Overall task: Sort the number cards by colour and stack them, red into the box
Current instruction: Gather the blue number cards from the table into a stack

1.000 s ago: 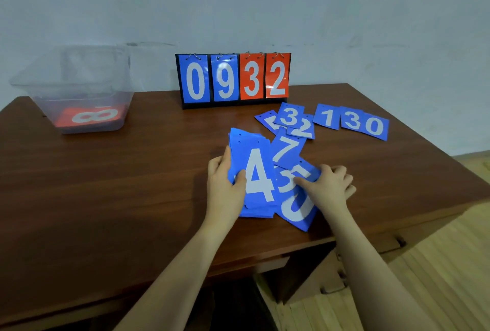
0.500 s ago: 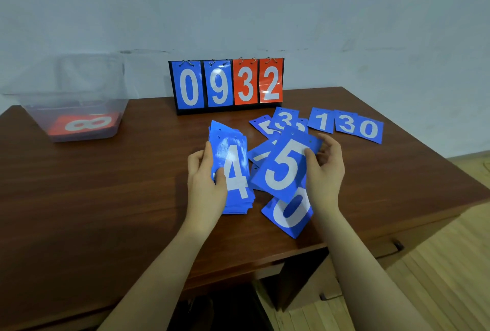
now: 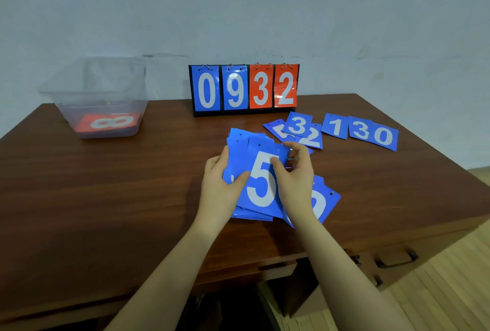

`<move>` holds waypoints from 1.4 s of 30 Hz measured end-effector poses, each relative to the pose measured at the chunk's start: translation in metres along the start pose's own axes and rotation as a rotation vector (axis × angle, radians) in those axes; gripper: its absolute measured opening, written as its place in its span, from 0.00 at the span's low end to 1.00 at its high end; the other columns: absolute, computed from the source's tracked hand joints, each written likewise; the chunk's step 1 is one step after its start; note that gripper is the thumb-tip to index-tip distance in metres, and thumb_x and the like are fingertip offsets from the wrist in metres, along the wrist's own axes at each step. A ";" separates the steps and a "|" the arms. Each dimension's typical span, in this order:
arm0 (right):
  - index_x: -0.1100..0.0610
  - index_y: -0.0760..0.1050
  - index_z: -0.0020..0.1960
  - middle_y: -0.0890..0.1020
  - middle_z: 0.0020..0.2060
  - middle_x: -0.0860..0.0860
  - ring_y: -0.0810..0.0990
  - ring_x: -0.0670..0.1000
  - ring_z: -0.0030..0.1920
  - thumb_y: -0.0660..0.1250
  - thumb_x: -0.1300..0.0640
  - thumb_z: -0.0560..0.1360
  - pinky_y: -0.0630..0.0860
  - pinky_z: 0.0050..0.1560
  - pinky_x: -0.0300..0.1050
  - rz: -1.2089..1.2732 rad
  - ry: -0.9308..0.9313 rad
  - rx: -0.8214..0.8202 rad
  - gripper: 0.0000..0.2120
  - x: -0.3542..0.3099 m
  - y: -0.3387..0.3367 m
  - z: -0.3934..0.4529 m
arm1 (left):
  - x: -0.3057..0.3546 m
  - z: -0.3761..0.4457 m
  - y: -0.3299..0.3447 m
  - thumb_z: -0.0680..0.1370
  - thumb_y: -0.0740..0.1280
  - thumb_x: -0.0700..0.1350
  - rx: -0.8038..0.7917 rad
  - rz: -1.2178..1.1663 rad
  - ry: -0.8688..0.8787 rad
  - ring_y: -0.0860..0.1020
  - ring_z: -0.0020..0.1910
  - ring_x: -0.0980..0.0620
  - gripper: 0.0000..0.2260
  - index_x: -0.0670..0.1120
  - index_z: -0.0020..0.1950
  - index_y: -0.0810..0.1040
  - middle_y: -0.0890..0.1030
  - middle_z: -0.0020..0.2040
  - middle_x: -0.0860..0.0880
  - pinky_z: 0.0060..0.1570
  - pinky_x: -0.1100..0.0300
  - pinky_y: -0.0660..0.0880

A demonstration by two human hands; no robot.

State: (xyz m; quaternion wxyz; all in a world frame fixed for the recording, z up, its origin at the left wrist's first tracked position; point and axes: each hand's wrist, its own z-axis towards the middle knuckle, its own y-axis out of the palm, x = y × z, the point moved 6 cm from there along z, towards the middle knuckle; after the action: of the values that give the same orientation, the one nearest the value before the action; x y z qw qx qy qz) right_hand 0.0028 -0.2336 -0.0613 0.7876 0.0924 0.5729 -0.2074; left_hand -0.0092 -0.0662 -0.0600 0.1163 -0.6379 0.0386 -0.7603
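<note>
A stack of blue number cards (image 3: pixel 238 150) sits in my left hand (image 3: pixel 220 184), thumb on its face. On top of the stack lies the blue 5 card (image 3: pixel 261 179), pinched at its right edge by my right hand (image 3: pixel 294 179). A blue 0 card (image 3: pixel 323 200) lies on the table under my right wrist. More loose blue cards lie beyond: a 3 (image 3: pixel 298 125), a 2 (image 3: pixel 311 138), a 1 (image 3: pixel 335 126), another 3 (image 3: pixel 360 130) and a 0 (image 3: pixel 384 136). The clear plastic box (image 3: pixel 111 78) at the far left holds red cards, an 8 (image 3: pixel 111 122) on top.
A flip scoreboard (image 3: pixel 244 89) showing 0 9 3 2 stands at the back of the wooden table (image 3: pixel 106 211), against the wall. Drawer handles (image 3: pixel 395 260) show under the table's right front edge. Wooden floor lies at the lower right.
My right hand has carried the 5 card leftward and laid it over the 4 on the stack in my left hand. The 0 card stayed on the table.
</note>
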 end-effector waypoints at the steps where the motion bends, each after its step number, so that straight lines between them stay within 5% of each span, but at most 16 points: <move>1: 0.47 0.70 0.57 0.74 0.47 0.37 0.76 0.41 0.47 0.67 0.60 0.76 0.74 0.39 0.29 -0.016 -0.003 -0.011 0.13 0.000 0.000 -0.001 | -0.001 -0.001 0.000 0.76 0.67 0.41 -0.002 0.012 0.004 0.74 0.56 0.57 0.28 0.50 0.73 0.62 0.68 0.61 0.52 0.42 0.73 0.76; 7: 0.52 0.72 0.63 0.75 0.53 0.48 0.74 0.50 0.56 0.69 0.55 0.74 0.71 0.54 0.44 -0.302 0.045 0.011 0.18 0.025 -0.045 -0.004 | -0.005 -0.005 0.005 0.77 0.65 0.40 -0.017 0.018 -0.006 0.73 0.55 0.56 0.26 0.51 0.73 0.62 0.67 0.60 0.52 0.36 0.75 0.74; 10: 0.53 0.72 0.64 0.72 0.61 0.52 0.68 0.56 0.63 0.68 0.49 0.74 0.62 0.63 0.52 -0.684 0.175 -0.002 0.21 0.044 -0.080 -0.007 | -0.009 -0.008 0.013 0.77 0.65 0.39 -0.025 0.039 -0.008 0.73 0.54 0.57 0.26 0.52 0.73 0.62 0.68 0.58 0.52 0.42 0.68 0.76; 15: 0.52 0.68 0.68 0.65 0.65 0.54 0.60 0.59 0.68 0.68 0.39 0.71 0.54 0.68 0.56 -0.930 0.345 -0.123 0.31 0.061 -0.103 -0.013 | -0.016 -0.014 0.029 0.77 0.64 0.39 -0.042 0.055 -0.030 0.73 0.53 0.56 0.26 0.52 0.73 0.61 0.68 0.59 0.51 0.45 0.65 0.75; 21: 0.50 0.66 0.60 0.68 0.61 0.51 0.67 0.57 0.65 0.72 0.52 0.70 0.61 0.65 0.56 -0.734 0.291 -0.118 0.23 0.058 -0.094 -0.006 | -0.014 -0.017 0.031 0.78 0.63 0.39 -0.040 0.117 -0.014 0.72 0.52 0.58 0.27 0.50 0.74 0.59 0.66 0.58 0.53 0.36 0.75 0.72; 24: 0.50 0.68 0.55 0.76 0.52 0.48 0.76 0.54 0.55 0.64 0.64 0.75 0.74 0.46 0.43 -0.384 0.142 -0.068 0.13 0.045 -0.087 -0.008 | -0.009 -0.016 0.018 0.78 0.63 0.38 0.000 0.163 0.039 0.72 0.54 0.57 0.26 0.49 0.74 0.59 0.65 0.58 0.54 0.40 0.74 0.72; 27: 0.51 0.73 0.59 0.77 0.51 0.41 0.78 0.44 0.52 0.63 0.66 0.76 0.78 0.46 0.39 -0.101 0.088 0.045 0.15 0.026 -0.085 -0.009 | -0.004 -0.014 0.005 0.78 0.62 0.38 0.019 0.202 0.089 0.71 0.54 0.59 0.27 0.49 0.75 0.58 0.65 0.59 0.53 0.46 0.67 0.75; 30: 0.53 0.73 0.61 0.80 0.53 0.45 0.81 0.42 0.52 0.65 0.64 0.77 0.81 0.46 0.41 0.138 0.134 0.020 0.15 0.015 -0.069 -0.007 | -0.001 -0.011 0.000 0.78 0.63 0.39 0.001 0.189 0.070 0.73 0.48 0.62 0.26 0.50 0.74 0.59 0.65 0.58 0.55 0.37 0.74 0.74; 37: 0.47 0.73 0.58 0.79 0.55 0.46 0.78 0.49 0.56 0.66 0.62 0.74 0.78 0.55 0.54 0.075 0.038 -0.036 0.16 0.003 -0.019 -0.014 | -0.004 -0.010 0.002 0.78 0.64 0.41 -0.023 0.027 0.013 0.75 0.51 0.60 0.24 0.51 0.73 0.63 0.70 0.62 0.52 0.44 0.69 0.76; 42: 0.51 0.73 0.60 0.76 0.54 0.41 0.74 0.42 0.53 0.66 0.64 0.74 0.72 0.49 0.34 -0.009 -0.013 -0.081 0.16 0.001 0.001 -0.012 | -0.004 -0.009 0.003 0.76 0.67 0.41 -0.027 -0.021 -0.001 0.75 0.48 0.64 0.24 0.51 0.71 0.66 0.71 0.58 0.54 0.39 0.76 0.73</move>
State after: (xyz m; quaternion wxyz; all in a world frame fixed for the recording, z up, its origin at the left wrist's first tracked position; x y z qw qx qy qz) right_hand -0.0070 -0.2283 -0.0666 0.7934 0.0567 0.5761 -0.1883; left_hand -0.0172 -0.0694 -0.0660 0.0996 -0.6403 0.0418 -0.7605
